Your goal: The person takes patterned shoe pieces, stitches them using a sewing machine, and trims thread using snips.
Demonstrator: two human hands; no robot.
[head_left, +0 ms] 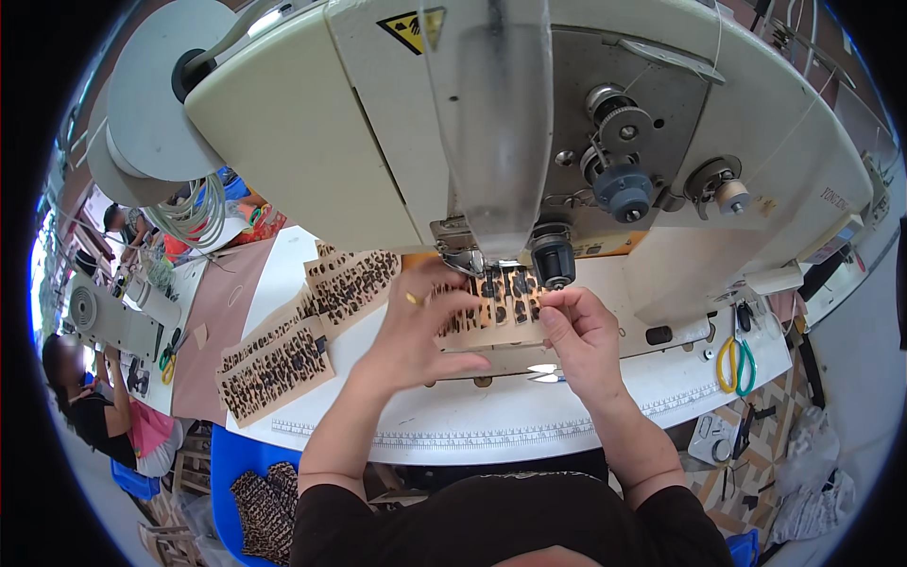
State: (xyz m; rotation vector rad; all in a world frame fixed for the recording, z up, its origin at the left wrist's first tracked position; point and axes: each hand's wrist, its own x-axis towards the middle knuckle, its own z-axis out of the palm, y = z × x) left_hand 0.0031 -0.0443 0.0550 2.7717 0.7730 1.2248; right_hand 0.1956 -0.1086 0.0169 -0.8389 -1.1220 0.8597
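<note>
A leopard-print fabric piece [507,309] lies under the presser area of a sewing machine [378,123]. My left hand [416,331], with a ring on one finger, is over the left part of that fabric, thumb stretched out and fingers apart. At the fabric's right end, my right hand [581,338] is closed, thumb and forefinger pinched on its edge. Thread snips [545,374] show silver blades beside the right palm; whether they are held or lie there I cannot tell. More leopard-print pieces [274,369] spread to the left, joined in a trail. Both hands partly cover the work.
A curved white table [425,444] carries a ruler strip [491,438] along its front. Scissors [736,364] with yellow and green handles lie right. A blue bin [227,472] with leopard-print cloth [267,510] stands below left. Another person [109,406] sits at far left.
</note>
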